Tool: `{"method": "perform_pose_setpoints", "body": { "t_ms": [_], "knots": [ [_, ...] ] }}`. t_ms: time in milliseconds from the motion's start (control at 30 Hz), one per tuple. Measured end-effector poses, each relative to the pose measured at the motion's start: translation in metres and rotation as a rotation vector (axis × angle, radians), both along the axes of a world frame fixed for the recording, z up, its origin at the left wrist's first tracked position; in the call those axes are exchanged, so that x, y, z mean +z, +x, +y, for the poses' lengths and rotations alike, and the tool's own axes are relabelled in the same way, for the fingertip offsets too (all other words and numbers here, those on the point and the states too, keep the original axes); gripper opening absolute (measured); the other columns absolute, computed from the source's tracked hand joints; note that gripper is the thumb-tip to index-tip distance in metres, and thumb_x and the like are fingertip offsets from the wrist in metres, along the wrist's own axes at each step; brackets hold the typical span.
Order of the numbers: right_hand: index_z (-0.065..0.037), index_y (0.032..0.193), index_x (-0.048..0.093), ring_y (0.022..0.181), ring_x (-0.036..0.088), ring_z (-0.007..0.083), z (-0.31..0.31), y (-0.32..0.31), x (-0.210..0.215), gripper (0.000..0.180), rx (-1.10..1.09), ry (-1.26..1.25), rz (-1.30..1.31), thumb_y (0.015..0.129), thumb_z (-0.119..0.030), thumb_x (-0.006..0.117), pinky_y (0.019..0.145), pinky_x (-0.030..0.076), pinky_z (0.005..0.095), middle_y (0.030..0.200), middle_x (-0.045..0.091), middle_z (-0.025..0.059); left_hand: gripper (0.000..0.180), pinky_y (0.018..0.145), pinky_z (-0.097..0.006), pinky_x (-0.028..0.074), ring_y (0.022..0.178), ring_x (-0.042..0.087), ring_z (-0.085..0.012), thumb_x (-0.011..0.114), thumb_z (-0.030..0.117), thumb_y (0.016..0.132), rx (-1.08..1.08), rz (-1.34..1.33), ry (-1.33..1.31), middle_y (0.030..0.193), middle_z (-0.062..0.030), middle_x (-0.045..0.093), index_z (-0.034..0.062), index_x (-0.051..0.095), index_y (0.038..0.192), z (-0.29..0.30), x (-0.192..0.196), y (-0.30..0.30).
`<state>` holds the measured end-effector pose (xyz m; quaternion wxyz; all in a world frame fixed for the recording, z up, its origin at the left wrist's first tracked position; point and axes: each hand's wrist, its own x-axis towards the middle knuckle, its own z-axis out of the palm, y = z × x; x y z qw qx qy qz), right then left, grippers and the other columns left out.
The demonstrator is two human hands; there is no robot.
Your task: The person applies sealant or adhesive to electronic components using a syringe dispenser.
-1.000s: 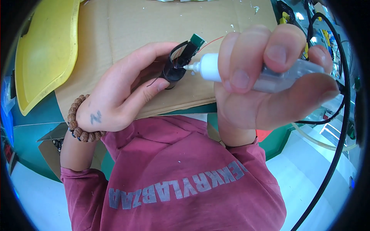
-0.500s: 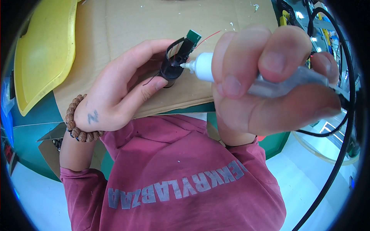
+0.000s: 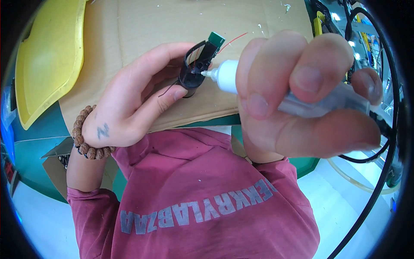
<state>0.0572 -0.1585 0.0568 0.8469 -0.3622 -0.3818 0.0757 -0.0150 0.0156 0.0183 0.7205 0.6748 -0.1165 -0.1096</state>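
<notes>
My left hand (image 3: pixel 129 99) is closed round a small black plastic housing (image 3: pixel 192 80), holding it tilted above the cardboard. A green circuit board (image 3: pixel 216 39) sticks out of the housing's upper end. Thin red wires run by it, and one red wire (image 3: pixel 235 41) points off to the right. A dark thin wire (image 3: pixel 166 91) crosses my thumb. My right hand (image 3: pixel 302 95), close to the camera, grips a clear squeeze bottle with a white nozzle (image 3: pixel 227 76). The nozzle's narrow tip is at the housing's open side; whether it touches cannot be told.
Brown cardboard (image 3: pixel 142 21) covers the green table (image 3: pixel 36 125). A yellow tray (image 3: pixel 51 56) lies at the left. A black cable (image 3: pixel 384 155) loops down the right side. An open cardboard box (image 3: pixel 60 168) stands below the table edge at left.
The right hand and the rear of the bottle have shifted slightly down and right, while the tip stays at the housing. My left hand and the housing are nearly still.
</notes>
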Motion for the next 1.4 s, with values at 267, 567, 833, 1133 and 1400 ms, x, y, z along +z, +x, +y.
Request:
{"method": "perform_pose_setpoints", "body": {
  "t_ms": [267, 567, 833, 1133, 1400],
  "knots": [
    [-0.019, 0.118, 0.049, 0.057, 0.047, 0.0139, 0.002, -0.001, -0.002, 0.049, -0.010, -0.002, 0.001, 0.093, -0.055, 0.028, 0.051, 0.039, 0.0287, 0.094, 0.053, 0.0044, 0.051, 0.102, -0.035, 0.032, 0.123, 0.041, -0.0221, 0.049, 0.004, 0.089, -0.022, 0.014, 0.012, 0.130, -0.0150, 0.043, -0.0055, 0.029, 0.135, 0.000, 0.001, 0.002],
    [-0.019, 0.118, 0.049, 0.057, 0.048, 0.0139, -0.002, -0.001, -0.001, 0.048, -0.011, 0.001, 0.002, 0.093, -0.055, 0.028, 0.051, 0.039, 0.0287, 0.094, 0.053, 0.0044, 0.051, 0.102, -0.035, 0.033, 0.122, 0.042, -0.0224, 0.048, 0.003, 0.089, -0.009, -0.018, 0.018, 0.130, -0.0154, 0.044, -0.0050, 0.029, 0.135, -0.001, 0.001, 0.002],
    [-0.018, 0.118, 0.049, 0.058, 0.048, 0.0139, -0.014, 0.002, 0.001, 0.048, -0.004, 0.003, 0.008, 0.093, -0.054, 0.029, 0.051, 0.039, 0.0286, 0.094, 0.053, 0.0045, 0.050, 0.102, -0.034, 0.033, 0.122, 0.043, -0.0220, 0.049, 0.003, 0.088, 0.011, 0.008, 0.010, 0.130, -0.0150, 0.045, -0.0048, 0.030, 0.135, -0.001, 0.000, 0.000],
    [-0.018, 0.118, 0.049, 0.058, 0.048, 0.0139, -0.013, 0.001, -0.001, 0.048, -0.006, 0.006, 0.011, 0.093, -0.054, 0.029, 0.051, 0.039, 0.0285, 0.094, 0.053, 0.0045, 0.050, 0.102, -0.034, 0.033, 0.121, 0.044, -0.0215, 0.050, 0.005, 0.089, 0.014, -0.014, 0.014, 0.128, -0.0145, 0.046, -0.0047, 0.031, 0.134, -0.001, -0.001, 0.000],
    [-0.018, 0.118, 0.049, 0.058, 0.048, 0.0139, -0.011, -0.003, -0.001, 0.047, -0.009, 0.005, 0.011, 0.093, -0.053, 0.029, 0.051, 0.039, 0.0285, 0.094, 0.053, 0.0046, 0.049, 0.100, -0.034, 0.035, 0.119, 0.045, -0.0211, 0.050, 0.006, 0.090, 0.022, -0.017, 0.027, 0.127, -0.0142, 0.046, -0.0042, 0.031, 0.134, -0.002, 0.000, 0.001]
  ]
}}
